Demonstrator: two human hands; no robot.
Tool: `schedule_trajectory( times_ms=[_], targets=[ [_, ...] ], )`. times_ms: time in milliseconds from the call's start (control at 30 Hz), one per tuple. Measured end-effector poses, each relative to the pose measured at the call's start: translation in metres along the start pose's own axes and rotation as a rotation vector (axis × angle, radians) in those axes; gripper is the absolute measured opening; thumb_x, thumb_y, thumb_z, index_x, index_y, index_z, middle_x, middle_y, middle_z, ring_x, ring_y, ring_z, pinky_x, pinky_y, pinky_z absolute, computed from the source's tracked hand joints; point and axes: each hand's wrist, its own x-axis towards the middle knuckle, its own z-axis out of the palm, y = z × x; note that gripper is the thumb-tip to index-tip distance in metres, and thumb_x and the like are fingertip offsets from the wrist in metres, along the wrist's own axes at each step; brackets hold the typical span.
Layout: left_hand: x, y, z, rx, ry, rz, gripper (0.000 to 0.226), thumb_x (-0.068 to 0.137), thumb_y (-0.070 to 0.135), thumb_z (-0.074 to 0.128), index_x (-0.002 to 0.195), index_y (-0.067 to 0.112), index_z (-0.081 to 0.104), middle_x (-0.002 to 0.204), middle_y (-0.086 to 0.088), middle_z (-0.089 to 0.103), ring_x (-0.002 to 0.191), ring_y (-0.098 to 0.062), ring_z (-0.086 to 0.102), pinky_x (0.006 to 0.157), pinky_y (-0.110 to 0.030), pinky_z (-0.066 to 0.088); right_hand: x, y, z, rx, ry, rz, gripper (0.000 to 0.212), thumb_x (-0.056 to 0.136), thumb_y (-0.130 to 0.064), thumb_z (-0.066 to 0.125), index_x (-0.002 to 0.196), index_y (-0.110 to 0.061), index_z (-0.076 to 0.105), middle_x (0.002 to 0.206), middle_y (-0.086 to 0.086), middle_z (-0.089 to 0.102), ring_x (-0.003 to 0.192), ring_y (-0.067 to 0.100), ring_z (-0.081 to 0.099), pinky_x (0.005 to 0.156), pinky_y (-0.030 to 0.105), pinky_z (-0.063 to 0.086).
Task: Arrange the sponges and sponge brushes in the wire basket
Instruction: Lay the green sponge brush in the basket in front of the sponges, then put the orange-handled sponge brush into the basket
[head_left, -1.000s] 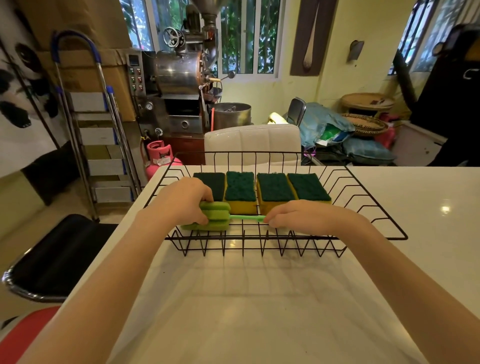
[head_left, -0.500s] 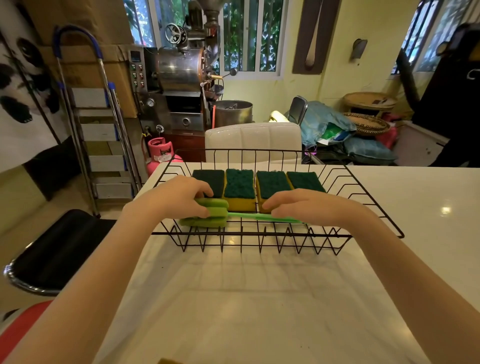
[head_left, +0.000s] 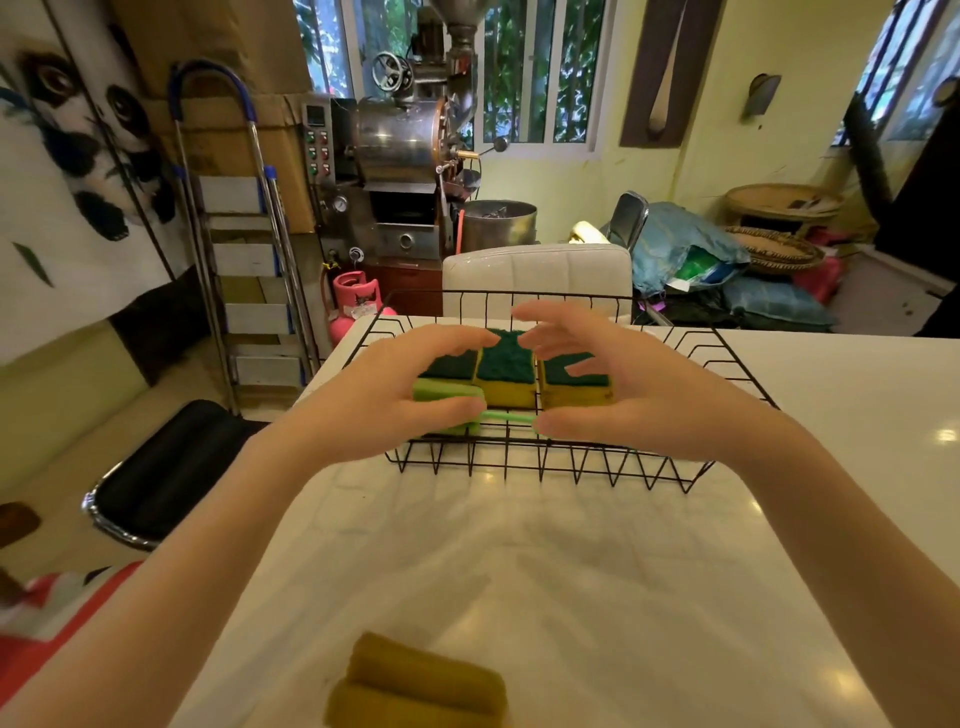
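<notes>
A black wire basket (head_left: 670, 470) stands on the white table. Yellow sponges with dark green scrub tops (head_left: 506, 366) sit side by side in a row inside it, partly hidden by my hands. A light green sponge brush (head_left: 441, 391) lies along the basket's front, head at the left, thin handle pointing right. My left hand (head_left: 387, 389) hovers over the brush head with fingers spread and the thumb low by the head. My right hand (head_left: 618, 387) hovers over the right sponges, fingers apart, thumb near the handle. An olive-yellow sponge brush head (head_left: 423, 680) lies at the table's near edge.
A white padded chair back (head_left: 537, 270) stands right behind the basket. A black stool (head_left: 166, 467) sits to the left of the table, with a stepladder (head_left: 244, 270) and a pink gas cylinder (head_left: 356, 299) beyond it. Bare tabletop (head_left: 519, 561) lies between the basket and me.
Both hands have lifted off the green sponge brush and opened, fingers now spread above the sponges. The view has tilted down, bringing the olive-yellow brush head into sight.
</notes>
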Motion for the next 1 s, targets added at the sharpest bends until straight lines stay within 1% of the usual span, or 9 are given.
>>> schedule_trajectory(
  times_ms=[67,167,300,467,533,600,733,867,1000],
  targets=[
    [-0.017,0.005,0.001,-0.022,0.003,0.003,0.055,0.07,0.056,0.052,0.122,0.049,0.035,0.114,0.038,0.04,0.107,0.023,0.037,0.079,0.006,0.032,-0.01,-0.01,0.008,-0.025,-0.034,-0.049,0.074,0.071,-0.036,0.07,0.128,-0.049,0.025,0.124,-0.021,0.046,0.114,-0.009,0.042,0.094,0.018,0.038],
    [-0.043,0.008,0.005,-0.056,-0.041,-0.014,0.058,0.069,0.063,0.056,0.121,0.056,0.032,0.122,0.039,0.039,0.114,0.019,0.037,0.083,-0.003,0.036,-0.026,-0.018,0.022,-0.033,-0.126,-0.052,0.08,0.068,-0.042,0.072,0.127,-0.057,0.02,0.128,-0.027,0.042,0.116,-0.012,0.038,0.097,0.021,0.036],
    [-0.071,0.008,0.016,-0.119,-0.144,-0.066,0.071,0.059,0.067,0.059,0.121,0.064,0.025,0.126,0.047,0.032,0.118,0.018,0.033,0.093,-0.015,0.034,-0.051,-0.013,0.04,-0.074,-0.235,0.017,0.086,0.064,-0.046,0.074,0.13,-0.053,0.019,0.128,-0.028,0.038,0.115,-0.014,0.035,0.098,0.02,0.035],
    [-0.097,0.01,0.037,-0.157,-0.256,-0.105,0.085,0.049,0.065,0.068,0.119,0.068,0.021,0.124,0.049,0.027,0.117,0.021,0.029,0.091,-0.01,0.032,-0.077,-0.011,0.061,-0.035,-0.306,0.123,0.09,0.059,-0.045,0.078,0.129,-0.051,0.022,0.132,-0.023,0.039,0.116,-0.007,0.037,0.099,0.023,0.036],
    [-0.105,0.01,0.044,-0.18,-0.312,-0.114,0.086,0.047,0.063,0.07,0.117,0.069,0.021,0.125,0.049,0.027,0.117,0.021,0.029,0.092,-0.007,0.031,-0.087,-0.011,0.067,-0.035,-0.331,0.156,0.091,0.057,-0.045,0.079,0.128,-0.052,0.021,0.13,-0.024,0.038,0.114,-0.008,0.037,0.096,0.02,0.037],
    [-0.112,0.011,0.049,-0.201,-0.344,-0.125,0.086,0.046,0.06,0.072,0.117,0.069,0.023,0.129,0.044,0.029,0.119,0.018,0.031,0.096,-0.01,0.032,-0.098,-0.01,0.073,-0.072,-0.351,0.179,0.091,0.056,-0.047,0.079,0.127,-0.054,0.022,0.126,-0.027,0.038,0.108,-0.011,0.038,0.089,0.016,0.038],
    [-0.125,0.012,0.053,-0.234,-0.337,-0.14,0.085,0.045,0.058,0.073,0.118,0.064,0.029,0.134,0.032,0.035,0.121,0.01,0.037,0.1,-0.018,0.035,-0.114,-0.011,0.081,-0.151,-0.408,0.212,0.082,0.057,-0.049,0.076,0.123,-0.053,0.028,0.115,-0.023,0.042,0.101,-0.007,0.042,0.081,0.015,0.038],
    [-0.137,0.01,0.053,-0.245,-0.333,-0.121,0.082,0.048,0.053,0.074,0.117,0.062,0.032,0.123,0.038,0.039,0.115,0.013,0.038,0.089,-0.002,0.034,-0.12,-0.014,0.085,-0.191,-0.431,0.238,0.068,0.063,-0.046,0.073,0.12,-0.051,0.035,0.107,-0.019,0.045,0.093,0.0,0.046,0.082,0.025,0.044],
    [-0.142,0.008,0.056,-0.229,-0.337,-0.112,0.082,0.049,0.045,0.079,0.117,0.059,0.035,0.122,0.033,0.044,0.114,0.012,0.04,0.089,-0.002,0.034,-0.121,-0.018,0.085,-0.209,-0.42,0.234,0.049,0.071,-0.035,0.066,0.114,-0.044,0.046,0.098,-0.013,0.05,0.087,0.006,0.049,0.078,0.03,0.047]
  ],
)
